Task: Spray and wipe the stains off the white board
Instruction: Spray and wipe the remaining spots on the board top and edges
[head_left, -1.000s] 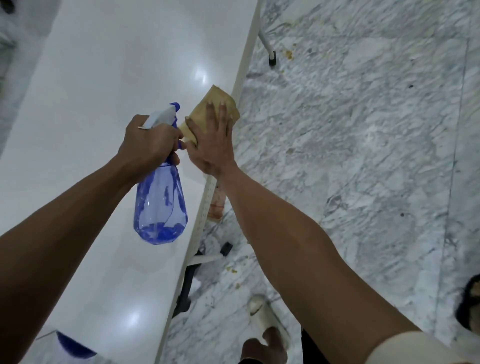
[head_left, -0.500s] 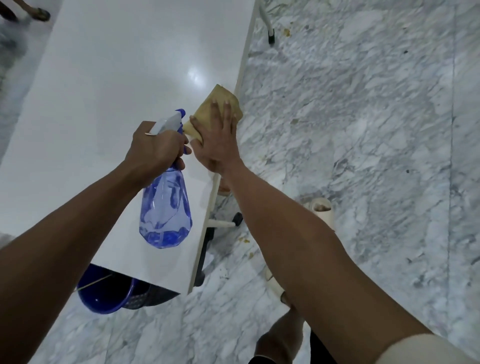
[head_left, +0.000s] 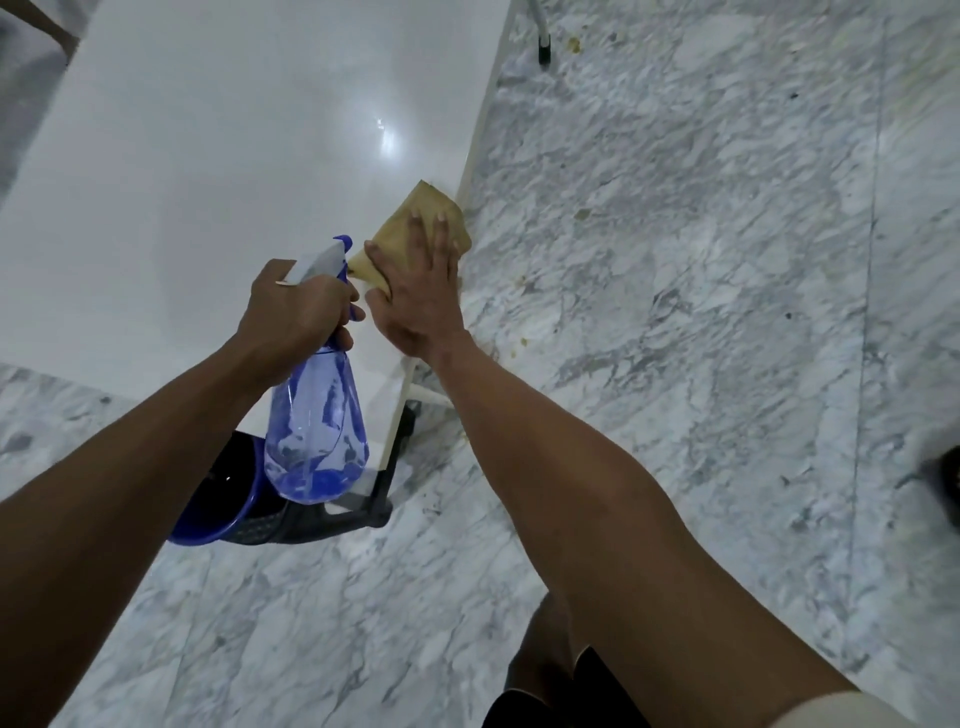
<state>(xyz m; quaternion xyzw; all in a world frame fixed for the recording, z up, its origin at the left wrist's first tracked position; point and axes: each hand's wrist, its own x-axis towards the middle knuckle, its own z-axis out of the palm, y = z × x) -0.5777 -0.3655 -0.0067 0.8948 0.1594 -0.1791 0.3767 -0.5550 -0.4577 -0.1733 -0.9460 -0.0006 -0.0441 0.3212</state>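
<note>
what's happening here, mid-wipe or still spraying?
Mid-wipe. The right hand presses a folded tan cloth flat against the right edge of the glossy white board. The left hand grips a translucent blue spray bottle by its neck, nozzle aimed toward the cloth. A blue bucket sits on the marble floor below.

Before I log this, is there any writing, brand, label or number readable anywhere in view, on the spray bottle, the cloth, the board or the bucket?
None: no readable text in this view.
Spray bottle in the left hand: clear blue, no label showing.
Cloth under the right hand: plain tan.
White board: blank, only glare.
Blue bucket: mostly hidden, no markings visible.
</note>
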